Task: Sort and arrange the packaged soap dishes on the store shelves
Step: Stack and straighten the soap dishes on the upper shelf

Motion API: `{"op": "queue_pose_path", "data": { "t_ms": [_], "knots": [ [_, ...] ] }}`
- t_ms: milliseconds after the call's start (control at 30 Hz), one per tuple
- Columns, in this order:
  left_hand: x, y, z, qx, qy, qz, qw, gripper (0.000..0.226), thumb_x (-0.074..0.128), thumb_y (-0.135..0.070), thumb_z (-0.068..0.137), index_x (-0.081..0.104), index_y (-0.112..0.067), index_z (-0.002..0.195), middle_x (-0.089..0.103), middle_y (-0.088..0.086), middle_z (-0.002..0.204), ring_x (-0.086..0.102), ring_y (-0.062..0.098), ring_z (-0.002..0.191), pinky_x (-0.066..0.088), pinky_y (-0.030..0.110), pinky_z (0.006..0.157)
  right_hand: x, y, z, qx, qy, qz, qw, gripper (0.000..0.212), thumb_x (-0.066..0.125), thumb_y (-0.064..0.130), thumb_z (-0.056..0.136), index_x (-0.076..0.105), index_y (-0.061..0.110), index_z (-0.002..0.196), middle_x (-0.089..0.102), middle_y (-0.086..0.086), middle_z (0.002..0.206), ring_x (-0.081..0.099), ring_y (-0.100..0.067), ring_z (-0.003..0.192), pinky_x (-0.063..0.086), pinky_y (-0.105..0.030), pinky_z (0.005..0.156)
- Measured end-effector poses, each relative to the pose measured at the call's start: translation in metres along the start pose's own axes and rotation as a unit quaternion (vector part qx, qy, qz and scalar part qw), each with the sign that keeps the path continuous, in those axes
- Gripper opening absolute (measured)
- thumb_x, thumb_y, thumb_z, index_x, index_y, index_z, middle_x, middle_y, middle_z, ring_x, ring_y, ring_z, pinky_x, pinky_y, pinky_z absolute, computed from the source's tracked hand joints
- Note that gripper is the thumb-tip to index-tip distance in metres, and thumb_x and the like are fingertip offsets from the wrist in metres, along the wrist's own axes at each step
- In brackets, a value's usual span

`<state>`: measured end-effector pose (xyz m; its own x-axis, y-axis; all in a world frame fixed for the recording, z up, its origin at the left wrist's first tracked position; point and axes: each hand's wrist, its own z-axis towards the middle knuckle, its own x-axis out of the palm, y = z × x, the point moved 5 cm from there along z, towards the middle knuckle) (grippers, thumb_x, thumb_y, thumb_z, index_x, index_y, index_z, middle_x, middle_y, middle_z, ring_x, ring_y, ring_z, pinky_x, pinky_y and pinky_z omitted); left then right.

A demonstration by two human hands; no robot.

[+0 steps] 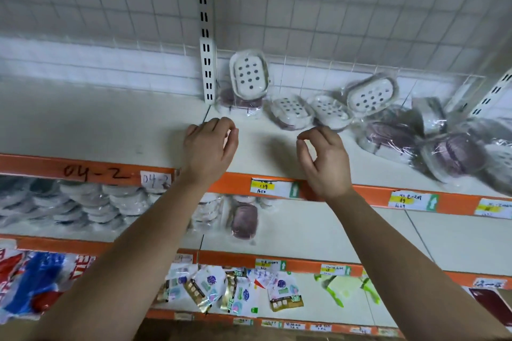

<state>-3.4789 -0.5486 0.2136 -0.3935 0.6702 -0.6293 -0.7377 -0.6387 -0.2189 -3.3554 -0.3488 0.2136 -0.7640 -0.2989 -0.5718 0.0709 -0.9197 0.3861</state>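
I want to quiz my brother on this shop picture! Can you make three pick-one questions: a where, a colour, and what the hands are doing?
1. Where is the standing white soap dish? A. in a hand B. beside the slotted post C. on the floor
2. What colour is the front strip of the top shelf? A. orange B. green C. black
3. What do the left hand and right hand hold? A. a soap dish each B. a price label C. nothing
Answers: 1 B, it stands at the back next to the post. 2 A, the strip is orange. 3 C, both hover with curled, empty fingers.
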Motion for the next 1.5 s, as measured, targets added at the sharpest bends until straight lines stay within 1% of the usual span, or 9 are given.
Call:
{"op": "queue_pose_path", "data": {
  "t_ms": [200,333,533,700,867,1000,1200,1333,1500],
  "knots": [
    [0.040,0.036,0.048,0.002,0.012,0.011,1.000,0.032,0.039,-0.032,0.094,0.065,-0.013,0.090,0.065,0.005,0.083,0.062,0.032,0.076,0.043,0.039,0.071,0.037,-0.009,0.051,0.028,0.015,0.024,0.999,0.029,0.049,0.030,0.096,0.068,0.008,0.100,0.063,-0.007,0.096,0.057,-0.025,0.094,0.042,-0.027,0.082],
    [0.061,0.057,0.064,0.026,0.017,0.021,0.999,0.030,0.040,-0.032,0.095,0.065,-0.015,0.089,0.065,0.004,0.083,0.062,0.031,0.076,0.042,0.038,0.070,0.063,-0.016,0.074,0.062,0.069,0.008,0.996,0.033,0.047,0.030,0.099,0.066,0.007,0.114,0.066,-0.012,0.110,0.059,-0.030,0.103,0.049,-0.039,0.086],
    [0.082,0.081,0.058,0.004,0.034,0.038,0.999,0.028,0.038,-0.028,0.095,0.060,-0.013,0.085,0.063,0.007,0.081,0.060,0.033,0.074,0.047,0.041,0.071,0.095,-0.019,0.105,0.080,0.096,-0.019,0.992,0.032,0.048,0.019,0.102,0.059,-0.001,0.124,0.064,-0.024,0.118,0.057,-0.040,0.111,0.038,-0.038,0.092],
    [0.088,0.082,0.058,0.020,0.049,0.035,0.998,0.029,0.037,-0.030,0.095,0.059,-0.014,0.087,0.063,0.005,0.084,0.060,0.031,0.078,0.045,0.041,0.072,0.117,-0.021,0.127,0.142,0.100,0.032,0.984,0.038,0.042,0.021,0.105,0.047,0.004,0.139,0.062,-0.022,0.125,0.053,-0.037,0.117,0.034,-0.033,0.090],
    [0.089,0.082,0.059,0.017,0.042,0.025,0.999,0.029,0.037,-0.029,0.095,0.059,-0.013,0.085,0.062,0.006,0.082,0.060,0.032,0.075,0.046,0.041,0.070,0.135,-0.019,0.141,0.211,0.091,0.105,0.968,0.034,0.037,0.027,0.106,0.040,0.007,0.133,0.065,-0.010,0.096,0.057,-0.032,0.091,0.034,-0.034,0.072],
    [0.091,0.084,0.059,0.012,0.047,0.027,0.998,0.029,0.037,-0.030,0.094,0.059,-0.013,0.085,0.063,0.005,0.084,0.060,0.031,0.076,0.045,0.040,0.071,0.136,-0.023,0.147,0.246,0.053,0.137,0.958,0.029,0.039,0.023,0.105,0.042,0.005,0.128,0.054,0.008,0.073,0.053,-0.016,0.071,0.027,-0.027,0.063],
    [0.095,0.085,0.060,0.008,0.055,0.019,0.998,0.030,0.037,-0.031,0.094,0.059,-0.013,0.086,0.064,0.004,0.086,0.061,0.030,0.077,0.045,0.040,0.072,0.125,-0.029,0.146,0.280,0.011,0.160,0.946,0.023,0.050,0.026,0.101,0.051,0.012,0.119,0.055,0.011,0.074,0.055,-0.006,0.067,0.035,-0.024,0.065],
    [0.095,0.086,0.059,0.009,0.052,0.026,0.998,0.030,0.037,-0.030,0.095,0.059,-0.012,0.085,0.063,0.005,0.085,0.060,0.031,0.074,0.044,0.040,0.071,0.115,-0.038,0.137,0.304,-0.017,0.180,0.935,0.017,0.056,0.031,0.097,0.056,0.019,0.108,0.059,0.010,0.074,0.065,-0.021,0.071,0.055,-0.041,0.075],
    [0.093,0.085,0.060,0.005,0.048,0.030,0.998,0.031,0.037,-0.030,0.095,0.059,-0.012,0.084,0.063,0.006,0.083,0.060,0.032,0.071,0.046,0.040,0.070,0.093,-0.042,0.121,0.298,-0.046,0.198,0.932,0.008,0.062,0.030,0.093,0.060,0.024,0.098,0.062,0.007,0.079,0.063,-0.019,0.071,0.056,-0.046,0.080]
  ]
}}
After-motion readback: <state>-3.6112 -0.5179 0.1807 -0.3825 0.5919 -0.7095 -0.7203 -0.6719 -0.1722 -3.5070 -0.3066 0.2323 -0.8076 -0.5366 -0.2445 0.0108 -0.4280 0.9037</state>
